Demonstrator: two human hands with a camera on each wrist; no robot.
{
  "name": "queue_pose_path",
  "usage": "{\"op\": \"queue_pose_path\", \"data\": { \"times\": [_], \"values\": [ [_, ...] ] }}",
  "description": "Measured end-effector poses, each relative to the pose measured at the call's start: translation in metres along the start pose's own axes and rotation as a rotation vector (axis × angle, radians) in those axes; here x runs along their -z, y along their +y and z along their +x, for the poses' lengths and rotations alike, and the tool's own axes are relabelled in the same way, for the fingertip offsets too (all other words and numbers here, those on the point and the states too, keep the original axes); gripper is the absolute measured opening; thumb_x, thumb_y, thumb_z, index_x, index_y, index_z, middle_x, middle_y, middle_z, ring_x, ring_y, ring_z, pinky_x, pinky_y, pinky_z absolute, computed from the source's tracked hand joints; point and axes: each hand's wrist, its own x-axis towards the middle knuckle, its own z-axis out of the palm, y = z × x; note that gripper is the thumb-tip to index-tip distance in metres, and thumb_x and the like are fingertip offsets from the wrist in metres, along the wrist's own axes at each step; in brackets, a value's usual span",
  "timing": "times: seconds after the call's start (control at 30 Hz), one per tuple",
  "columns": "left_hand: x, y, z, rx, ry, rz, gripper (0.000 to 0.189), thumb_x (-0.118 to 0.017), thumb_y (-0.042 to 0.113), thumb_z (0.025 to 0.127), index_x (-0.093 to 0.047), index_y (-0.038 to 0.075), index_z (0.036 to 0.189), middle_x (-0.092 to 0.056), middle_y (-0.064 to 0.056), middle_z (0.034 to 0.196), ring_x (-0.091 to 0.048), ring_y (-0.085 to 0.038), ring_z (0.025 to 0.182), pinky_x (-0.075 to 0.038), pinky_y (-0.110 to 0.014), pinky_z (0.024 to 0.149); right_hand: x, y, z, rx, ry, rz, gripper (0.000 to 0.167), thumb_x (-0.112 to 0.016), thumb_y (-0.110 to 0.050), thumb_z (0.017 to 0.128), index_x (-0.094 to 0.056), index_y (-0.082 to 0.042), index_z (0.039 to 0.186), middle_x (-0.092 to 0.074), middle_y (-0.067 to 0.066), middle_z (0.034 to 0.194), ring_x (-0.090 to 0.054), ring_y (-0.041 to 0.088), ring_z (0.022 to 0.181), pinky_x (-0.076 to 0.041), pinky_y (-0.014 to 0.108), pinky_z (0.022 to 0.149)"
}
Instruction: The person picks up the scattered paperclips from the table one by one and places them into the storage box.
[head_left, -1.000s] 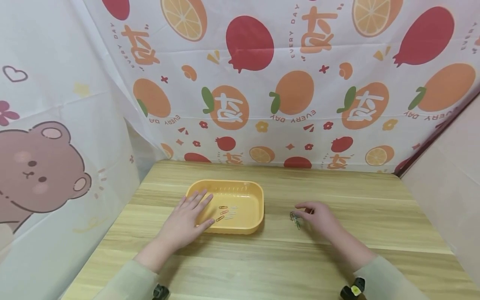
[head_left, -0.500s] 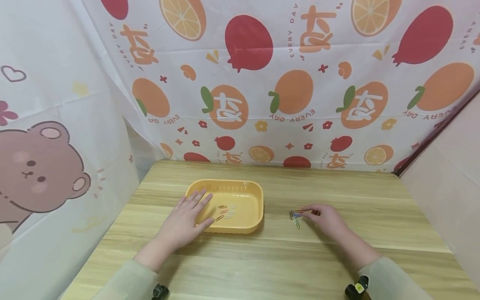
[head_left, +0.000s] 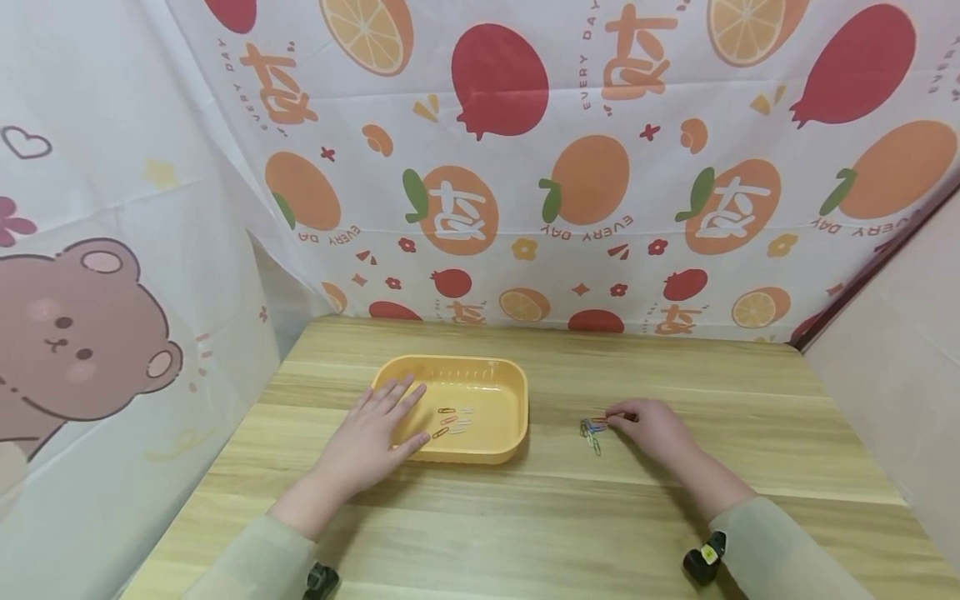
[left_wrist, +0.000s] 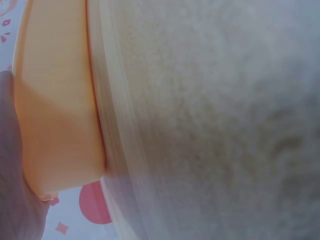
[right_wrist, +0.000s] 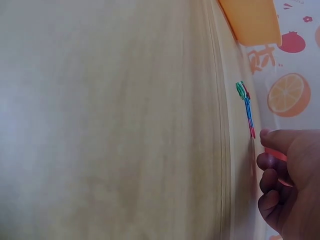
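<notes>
My left hand (head_left: pixel 365 442) lies spread over the near left rim of a yellow tray (head_left: pixel 513 450), fingers reaching inside. In the left wrist view, part of that hand is beside the tray's wall (left_wrist: pixel 60 115). On the table to the right is a small pile of coloured paper clips (head_left: pixel 591 429), with green, blue and red ones showing. My right hand (head_left: pixel 658 429) is at the pile's right side, thumb and forefinger right at a red paper clip (right_wrist: pixel 252 133). Its other fingers are curled in the right wrist view. I cannot tell whether the fingertips pinch that clip.
Several paper clips (head_left: pixel 447 420), red, brown and whitish, lie in the tray. A wood-grain tabletop (head_left: pixel 480 525) spreads around it. Behind stands a fruit-print curtain (head_left: pixel 525 192); a bear-print sheet (head_left: pixel 112 317) hangs at left, and a pale wall (head_left: pixel 892 375) rises at right.
My right hand has drawn back a little to the right, uncovering more of the clips, including red and blue ones. My left hand has stayed on the tray.
</notes>
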Motion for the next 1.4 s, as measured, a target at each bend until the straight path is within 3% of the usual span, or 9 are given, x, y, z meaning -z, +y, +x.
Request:
{"op": "queue_pose_path", "data": {
  "times": [0.3, 0.53, 1.2, 1.4],
  "values": [
    [-0.001, 0.000, 0.000, 0.006, -0.005, -0.006, 0.077, -0.046, 0.067, 0.095, -0.031, 0.024, 0.157, -0.024, -0.004, 0.163, -0.022, -0.031, 0.149, -0.012, -0.056, 0.121, -0.001, -0.005, 0.008, -0.004, -0.021, -0.044, 0.016, -0.068, -0.028, 0.095, -0.078, -0.019, 0.104, -0.073, 0.004, 0.111, -0.065, 0.029, 0.111, -0.049, 0.052, 0.097],
    [0.000, 0.001, 0.001, 0.003, -0.007, -0.013, 0.079, -0.038, 0.072, 0.095, -0.030, 0.024, 0.157, -0.025, -0.004, 0.163, -0.021, -0.030, 0.149, -0.011, -0.055, 0.121, -0.002, -0.008, 0.009, -0.013, -0.034, -0.046, 0.014, -0.069, -0.026, 0.094, -0.079, -0.019, 0.101, -0.073, 0.003, 0.109, -0.065, 0.029, 0.109, -0.050, 0.051, 0.096],
    [0.001, 0.000, 0.001, 0.012, -0.008, -0.017, 0.076, -0.051, 0.062, 0.095, -0.031, 0.023, 0.157, -0.025, -0.004, 0.163, -0.021, -0.031, 0.149, -0.011, -0.056, 0.121, -0.003, -0.005, 0.016, -0.047, -0.045, -0.003, 0.011, -0.068, -0.025, 0.095, -0.079, -0.021, 0.097, -0.074, 0.000, 0.105, -0.065, 0.027, 0.107, -0.050, 0.050, 0.096],
    [0.001, -0.001, 0.001, 0.012, -0.008, -0.020, 0.077, -0.046, 0.067, 0.095, -0.031, 0.024, 0.157, -0.025, -0.003, 0.163, -0.022, -0.030, 0.149, -0.011, -0.056, 0.121, -0.003, -0.003, 0.018, -0.055, -0.046, -0.003, 0.013, -0.067, -0.026, 0.095, -0.079, -0.021, 0.099, -0.074, 0.001, 0.107, -0.065, 0.027, 0.109, -0.049, 0.051, 0.097]
  ]
}}
